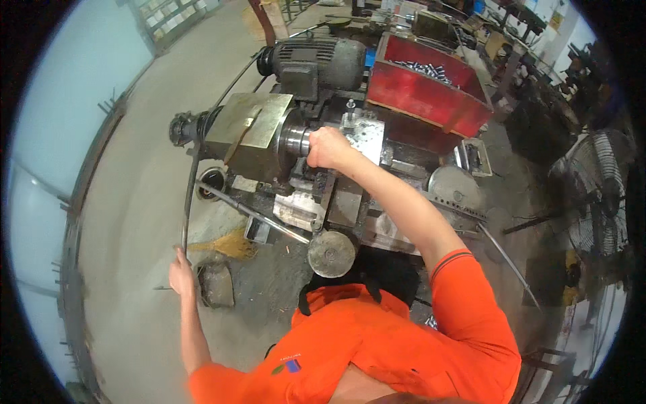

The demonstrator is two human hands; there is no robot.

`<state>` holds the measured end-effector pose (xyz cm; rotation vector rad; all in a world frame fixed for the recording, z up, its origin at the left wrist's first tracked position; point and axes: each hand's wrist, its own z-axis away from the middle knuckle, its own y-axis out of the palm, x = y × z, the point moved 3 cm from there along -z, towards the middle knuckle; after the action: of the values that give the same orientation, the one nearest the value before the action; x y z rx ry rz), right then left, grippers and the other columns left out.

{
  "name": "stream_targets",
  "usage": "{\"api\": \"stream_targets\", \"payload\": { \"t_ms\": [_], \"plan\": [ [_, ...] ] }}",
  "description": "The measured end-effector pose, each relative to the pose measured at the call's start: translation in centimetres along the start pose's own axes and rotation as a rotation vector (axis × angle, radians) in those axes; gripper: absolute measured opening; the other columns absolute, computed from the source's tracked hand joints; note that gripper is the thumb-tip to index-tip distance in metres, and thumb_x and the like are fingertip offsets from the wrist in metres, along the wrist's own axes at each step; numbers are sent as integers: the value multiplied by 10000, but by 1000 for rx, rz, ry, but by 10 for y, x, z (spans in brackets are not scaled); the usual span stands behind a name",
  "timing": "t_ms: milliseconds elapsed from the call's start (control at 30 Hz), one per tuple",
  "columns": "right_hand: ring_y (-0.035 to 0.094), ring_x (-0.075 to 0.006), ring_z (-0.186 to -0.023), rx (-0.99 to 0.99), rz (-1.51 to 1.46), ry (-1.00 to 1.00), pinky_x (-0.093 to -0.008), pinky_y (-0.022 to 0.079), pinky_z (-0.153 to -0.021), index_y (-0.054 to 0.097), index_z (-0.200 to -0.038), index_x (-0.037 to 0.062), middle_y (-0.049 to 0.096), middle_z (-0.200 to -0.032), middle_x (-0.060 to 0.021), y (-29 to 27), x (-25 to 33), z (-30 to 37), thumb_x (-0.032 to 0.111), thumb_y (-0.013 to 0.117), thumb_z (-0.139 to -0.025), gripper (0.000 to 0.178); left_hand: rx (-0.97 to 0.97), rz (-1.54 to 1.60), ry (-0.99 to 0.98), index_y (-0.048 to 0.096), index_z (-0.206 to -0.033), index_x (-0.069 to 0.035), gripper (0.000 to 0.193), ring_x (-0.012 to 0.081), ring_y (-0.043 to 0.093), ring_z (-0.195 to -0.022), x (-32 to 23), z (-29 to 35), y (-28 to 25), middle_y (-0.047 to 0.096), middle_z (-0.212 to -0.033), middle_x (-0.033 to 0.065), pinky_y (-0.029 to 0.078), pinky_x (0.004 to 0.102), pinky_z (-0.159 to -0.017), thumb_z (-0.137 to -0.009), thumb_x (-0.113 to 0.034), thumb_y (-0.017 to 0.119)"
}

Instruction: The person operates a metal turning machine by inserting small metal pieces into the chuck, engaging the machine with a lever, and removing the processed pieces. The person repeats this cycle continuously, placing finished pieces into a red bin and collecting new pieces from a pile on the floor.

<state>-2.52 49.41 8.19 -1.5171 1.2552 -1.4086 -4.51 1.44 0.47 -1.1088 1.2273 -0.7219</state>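
Observation:
My left hand [180, 275] is closed round the lower end of a long dark rod [189, 202], which slants up past the left end of a lathe headstock. My right hand [328, 148] is closed against the round steel chuck [294, 143] at the headstock's right side. Its fingers face away, so whatever they hold there is hidden. A flat metal plate [250, 120] lies on top of the headstock, with a thin strip across it. Right of my right hand is the bright metal tool slide [363, 138] with an upright bolt.
Behind the headstock sits a ribbed electric motor [323, 64]. A red metal bin [427, 87] holds many small metal parts. A round handwheel [331, 254] is close to my body; a steel lever [252, 212] slants beside it. A straw broom [225, 244] and a fan [595, 182] flank the machine.

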Motion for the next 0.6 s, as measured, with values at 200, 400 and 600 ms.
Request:
{"api": "stream_targets", "payload": {
  "t_ms": [200, 400, 600],
  "plan": [
    [620, -364, -708, -52, 200, -20, -426, 506, -670, 682, -701, 19, 638, -691, -199, -70, -23, 31, 243, 616, -545, 281, -108, -190, 91, 643, -930, -34, 476, 384, 612, -793, -19, 34, -1, 637, -814, 208, 464, 469, -702, -822, -487, 542],
    [542, -408, -1011, -439, 121, 162, -461, 462, -860, 566, -1204, 145, 495, -1213, -209, -143, -80, 71, 201, 621, -599, 610, -107, -267, 268, 641, -939, -22, 373, 373, 618, -813, -54, 24, -7, 653, -864, 185, 478, 441, -705, -785, -361, 642],
    [592, -336, -983, -289, -186, 88, -368, 475, -846, 631, -1052, 39, 578, -1155, -162, -109, -88, 160, 139, 599, -580, 484, 44, 226, 941, 636, -1026, -20, 296, 328, 633, -798, -172, 71, 1, 664, -862, 151, 488, 393, -724, -821, -233, 635]
  ]
}}
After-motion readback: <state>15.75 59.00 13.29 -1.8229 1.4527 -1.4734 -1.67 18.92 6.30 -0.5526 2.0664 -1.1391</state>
